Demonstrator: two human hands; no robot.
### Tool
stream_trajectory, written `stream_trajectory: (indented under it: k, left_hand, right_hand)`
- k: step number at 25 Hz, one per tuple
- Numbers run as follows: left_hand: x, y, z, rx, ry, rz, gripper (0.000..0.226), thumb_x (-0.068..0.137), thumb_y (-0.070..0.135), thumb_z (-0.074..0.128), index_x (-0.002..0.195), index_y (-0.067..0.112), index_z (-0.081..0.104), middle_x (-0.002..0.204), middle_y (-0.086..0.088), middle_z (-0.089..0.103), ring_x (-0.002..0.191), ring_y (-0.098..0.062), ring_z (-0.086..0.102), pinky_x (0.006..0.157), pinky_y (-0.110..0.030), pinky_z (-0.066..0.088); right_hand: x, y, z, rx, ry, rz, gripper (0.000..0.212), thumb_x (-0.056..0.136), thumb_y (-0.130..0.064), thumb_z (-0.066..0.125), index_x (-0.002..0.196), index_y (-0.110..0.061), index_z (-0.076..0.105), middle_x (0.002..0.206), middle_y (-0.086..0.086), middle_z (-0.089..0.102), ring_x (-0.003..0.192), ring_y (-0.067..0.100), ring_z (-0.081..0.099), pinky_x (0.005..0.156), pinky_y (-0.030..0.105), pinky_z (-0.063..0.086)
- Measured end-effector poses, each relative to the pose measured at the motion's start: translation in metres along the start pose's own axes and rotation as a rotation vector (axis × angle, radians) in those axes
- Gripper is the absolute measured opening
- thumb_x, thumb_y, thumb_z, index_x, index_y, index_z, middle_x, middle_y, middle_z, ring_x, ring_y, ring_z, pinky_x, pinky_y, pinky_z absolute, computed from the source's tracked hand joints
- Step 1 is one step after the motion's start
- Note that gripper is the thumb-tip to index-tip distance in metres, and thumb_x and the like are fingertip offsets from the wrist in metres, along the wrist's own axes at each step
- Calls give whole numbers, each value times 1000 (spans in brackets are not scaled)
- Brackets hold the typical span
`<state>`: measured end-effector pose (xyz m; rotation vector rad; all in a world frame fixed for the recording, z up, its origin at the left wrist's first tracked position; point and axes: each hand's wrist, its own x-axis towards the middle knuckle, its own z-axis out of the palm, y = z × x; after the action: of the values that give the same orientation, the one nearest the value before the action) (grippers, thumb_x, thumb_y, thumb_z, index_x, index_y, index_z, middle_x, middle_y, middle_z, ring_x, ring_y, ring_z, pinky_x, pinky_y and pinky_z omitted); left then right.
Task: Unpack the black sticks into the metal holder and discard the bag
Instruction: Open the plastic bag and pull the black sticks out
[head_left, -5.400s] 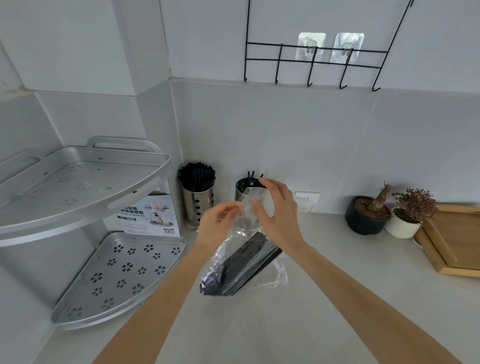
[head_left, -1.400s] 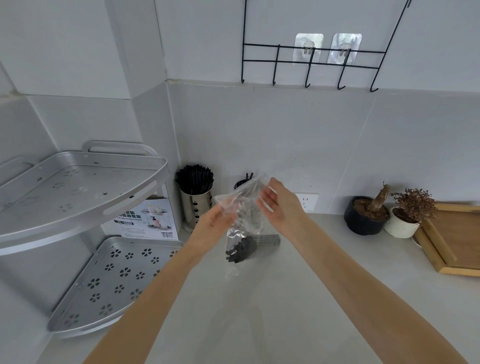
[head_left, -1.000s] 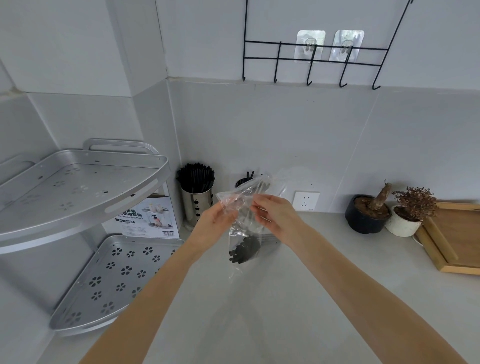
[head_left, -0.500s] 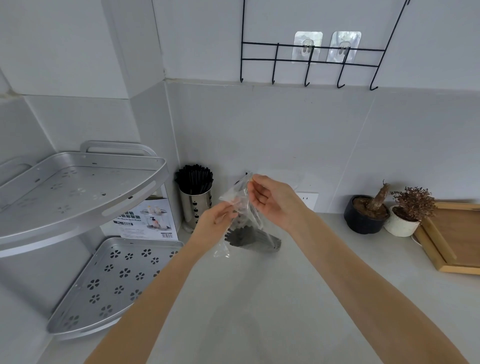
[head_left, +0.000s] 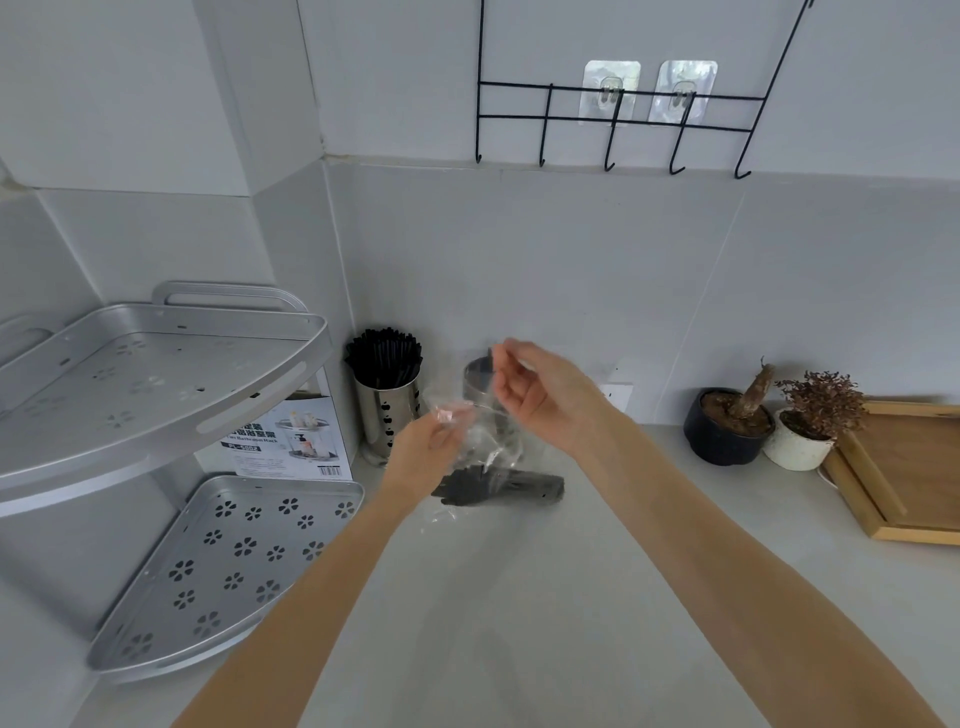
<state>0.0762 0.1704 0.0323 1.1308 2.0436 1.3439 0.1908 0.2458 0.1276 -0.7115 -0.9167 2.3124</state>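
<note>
A clear plastic bag (head_left: 485, 441) hangs above the counter, and my left hand (head_left: 428, 452) pinches its upper left edge. A bundle of black sticks (head_left: 498, 486) lies in the bag's low end, just over the counter. My right hand (head_left: 543, 397) is up at the bag's right side with its fingers curled and blurred. Whether it pinches the clear film is unclear. Behind it stands a metal holder (head_left: 475, 382) with a black stick tip showing at its rim. A second metal holder (head_left: 387, 415) to the left is packed with black sticks (head_left: 384, 356).
A two-tier metal corner shelf (head_left: 156, 395) and a printed box (head_left: 291, 441) fill the left side. Two small potted plants (head_left: 727, 434) and a wooden tray (head_left: 904, 467) sit at the right. A black wire hook rack (head_left: 613, 119) hangs on the wall.
The bag swung from lying slanted to hanging with the sticks low. In the last half second my right hand rose from the bag's top towards the rear holder's rim.
</note>
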Motion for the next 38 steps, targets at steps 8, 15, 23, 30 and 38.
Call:
stream_trajectory:
  k: [8,15,23,30,38]
  left_hand:
    - [-7,-10,-2,-110,-56,-17,29,88,9,55,116,17,58,102,5,65,90,-12,61,78,-6,46]
    - [-7,-19,-4,-281,-17,-151,14,88,15,56,90,27,64,99,7,63,94,-9,57,89,-21,40]
    - [13,-35,-6,-351,28,-204,11,87,21,57,82,26,65,91,8,66,92,-14,56,89,-30,41]
    - [37,-50,-4,-349,114,-218,23,94,19,45,81,28,62,86,13,69,81,-4,57,78,-24,43]
    - [56,-66,-3,-464,107,-286,13,90,24,52,90,22,65,108,-6,68,104,-23,62,98,-34,44]
  right_hand:
    - [8,-10,0,-100,43,-73,10,90,-11,54,81,-9,57,78,1,63,71,9,65,59,17,55]
    - [18,-7,-16,-177,4,-112,6,91,-16,54,94,-15,59,97,0,65,92,10,62,88,23,47]
    - [45,12,-64,-338,244,-110,20,88,-4,54,106,-13,56,89,-3,59,87,11,56,80,22,45]
    - [80,40,-128,-889,440,-45,72,86,-12,60,146,-16,20,151,6,22,138,21,30,107,32,29]
    - [108,55,-159,-894,320,46,78,87,-17,60,148,-17,11,153,0,26,139,21,28,107,30,26]
